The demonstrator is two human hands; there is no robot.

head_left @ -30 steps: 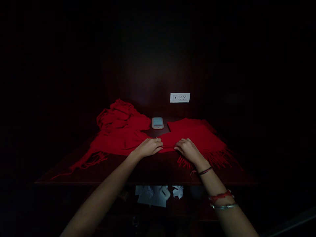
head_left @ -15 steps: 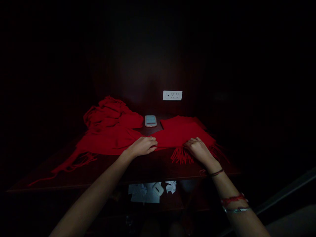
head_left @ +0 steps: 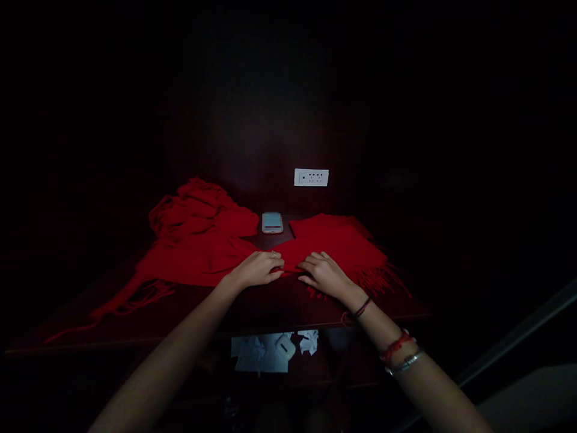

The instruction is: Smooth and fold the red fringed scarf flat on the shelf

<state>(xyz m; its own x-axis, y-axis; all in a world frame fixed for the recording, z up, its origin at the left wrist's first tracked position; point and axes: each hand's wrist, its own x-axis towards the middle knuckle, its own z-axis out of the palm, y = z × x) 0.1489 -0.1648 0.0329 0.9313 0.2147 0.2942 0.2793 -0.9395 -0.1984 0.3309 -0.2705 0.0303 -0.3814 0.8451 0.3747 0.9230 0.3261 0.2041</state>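
Note:
A red fringed scarf [head_left: 342, 243] lies across a dark wooden desk, flat and layered on the right, with its fringe hanging toward the front right. On the left the red cloth rises into a crumpled heap [head_left: 198, 210], with a loose strand trailing to the front left. My left hand [head_left: 259, 268] grips the scarf's near edge at the middle, fingers curled over it. Just to its right, my right hand [head_left: 323, 273] rests on the same near edge with bent fingers; its fingertips touch the cloth and seem to pinch it.
Behind the scarf a phone [head_left: 272, 222] with a lit screen lies on the desk [head_left: 270, 307]. A white wall socket [head_left: 311, 177] is on the dark back panel. On a lower shelf are papers [head_left: 256, 355], a small white case [head_left: 285, 347] and crumpled paper [head_left: 309, 341].
My right hand has slid left along the scarf's near edge, from the fringe toward my left hand. My left hand keeps its place on the cloth. The view has shifted slightly.

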